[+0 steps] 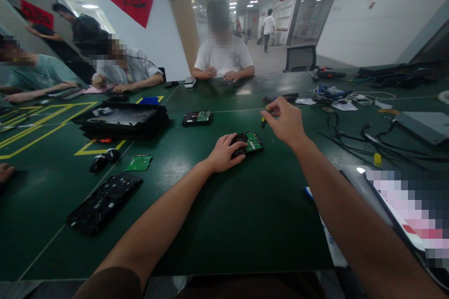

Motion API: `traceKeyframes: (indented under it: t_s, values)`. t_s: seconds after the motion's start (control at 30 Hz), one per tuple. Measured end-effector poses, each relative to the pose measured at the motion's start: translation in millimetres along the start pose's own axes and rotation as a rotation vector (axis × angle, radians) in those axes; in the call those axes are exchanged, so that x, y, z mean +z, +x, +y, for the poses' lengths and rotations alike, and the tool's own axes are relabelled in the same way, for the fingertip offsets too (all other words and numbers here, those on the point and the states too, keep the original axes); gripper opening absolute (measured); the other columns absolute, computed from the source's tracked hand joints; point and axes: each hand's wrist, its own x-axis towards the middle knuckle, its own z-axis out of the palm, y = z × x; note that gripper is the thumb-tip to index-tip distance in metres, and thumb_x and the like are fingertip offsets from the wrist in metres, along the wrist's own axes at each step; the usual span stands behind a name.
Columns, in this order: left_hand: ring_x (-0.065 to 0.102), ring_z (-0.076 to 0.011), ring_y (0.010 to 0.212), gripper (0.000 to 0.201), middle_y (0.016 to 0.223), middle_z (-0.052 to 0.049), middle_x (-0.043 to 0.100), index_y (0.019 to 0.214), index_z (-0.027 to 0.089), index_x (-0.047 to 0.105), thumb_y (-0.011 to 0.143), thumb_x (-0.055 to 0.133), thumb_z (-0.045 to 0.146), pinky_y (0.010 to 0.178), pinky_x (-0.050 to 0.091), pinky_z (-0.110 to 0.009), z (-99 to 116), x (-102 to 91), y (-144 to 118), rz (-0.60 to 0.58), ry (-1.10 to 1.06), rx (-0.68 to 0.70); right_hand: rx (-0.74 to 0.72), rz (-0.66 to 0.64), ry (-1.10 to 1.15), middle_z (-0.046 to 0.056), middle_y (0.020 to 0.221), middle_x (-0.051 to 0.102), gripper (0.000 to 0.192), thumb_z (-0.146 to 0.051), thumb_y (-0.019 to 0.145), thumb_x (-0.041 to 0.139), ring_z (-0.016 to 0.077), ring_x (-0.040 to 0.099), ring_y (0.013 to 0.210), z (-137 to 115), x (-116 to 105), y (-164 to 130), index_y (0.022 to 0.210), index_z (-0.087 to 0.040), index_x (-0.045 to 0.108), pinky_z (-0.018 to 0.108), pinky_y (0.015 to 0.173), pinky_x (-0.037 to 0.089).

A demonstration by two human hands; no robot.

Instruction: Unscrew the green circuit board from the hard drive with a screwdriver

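Note:
A small black hard drive (249,143) with a green circuit board on top lies on the dark green table (224,215). My left hand (226,152) rests on its left end and holds it down. My right hand (286,120) hovers just right of the drive, fingers pinched on a small screwdriver (263,121) whose tip points down toward the drive's far right corner.
A second hard drive (197,117) lies farther back. A black tray (121,119), a loose green board (139,162), a computer mouse (99,162) and a black panel (103,202) sit to the left. Cables (365,138) spread at right. Other people sit across the table.

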Motion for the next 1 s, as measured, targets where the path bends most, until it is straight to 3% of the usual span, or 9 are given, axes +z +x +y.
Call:
traceKeyframes:
  t_s: [0.17, 0.37, 0.57, 0.8, 1.0]
  values:
    - [0.032, -0.0372, 0.148, 0.050, 0.162, -0.010, 0.036, 0.142, 0.034, 0.059, 0.095, 0.065, 0.049, 0.120, 0.030, -0.060, -0.4, 1.5, 0.4, -0.006, -0.006, -0.013, -0.056, -0.011, -0.038, 0.009, 0.098, 0.069, 0.008, -0.029, 0.089, 0.065, 0.0264, 0.067, 0.089, -0.5, 0.0, -0.4, 0.095, -0.025, 0.062, 0.045, 0.082, 0.055]
    - [0.031, -0.0371, 0.149, 0.050, 0.163, -0.010, 0.036, 0.142, 0.034, 0.059, 0.095, 0.064, 0.049, 0.120, 0.030, -0.059, -1.1, 1.4, 0.0, -0.009, -0.004, -0.007, -0.001, 0.000, -0.018, 0.009, 0.098, 0.072, 0.014, -0.034, 0.088, 0.068, 0.0269, 0.068, 0.087, -1.8, 0.1, -1.1, 0.097, -0.025, 0.062, 0.044, 0.078, 0.057]
    - [0.032, -0.0372, 0.148, 0.049, 0.161, -0.011, 0.036, 0.142, 0.032, 0.060, 0.095, 0.063, 0.049, 0.120, 0.030, -0.058, -1.8, 3.1, 0.3, 0.003, -0.004, 0.000, -0.085, -0.024, -0.047, 0.009, 0.103, 0.070, 0.011, -0.027, 0.089, 0.065, 0.0266, 0.068, 0.091, -1.6, 0.6, -1.5, 0.100, -0.024, 0.066, 0.045, 0.083, 0.057]
    - [0.032, -0.0376, 0.148, 0.050, 0.163, -0.010, 0.034, 0.142, 0.034, 0.059, 0.096, 0.063, 0.050, 0.120, 0.030, -0.059, -1.7, 3.1, -0.1, 0.002, -0.005, -0.003, -0.021, 0.018, -0.017, 0.009, 0.099, 0.071, 0.013, -0.029, 0.087, 0.069, 0.0259, 0.068, 0.087, 2.7, 0.1, -1.2, 0.095, -0.024, 0.060, 0.043, 0.078, 0.058]
    - [0.033, -0.0376, 0.148, 0.050, 0.161, -0.011, 0.036, 0.142, 0.033, 0.059, 0.096, 0.063, 0.050, 0.119, 0.031, -0.058, -1.9, 5.1, 0.2, 0.014, 0.015, 0.005, -0.087, -0.002, -0.037, 0.009, 0.101, 0.069, 0.011, -0.027, 0.088, 0.065, 0.0259, 0.067, 0.091, 1.1, 0.6, -0.9, 0.098, -0.024, 0.063, 0.043, 0.081, 0.058]
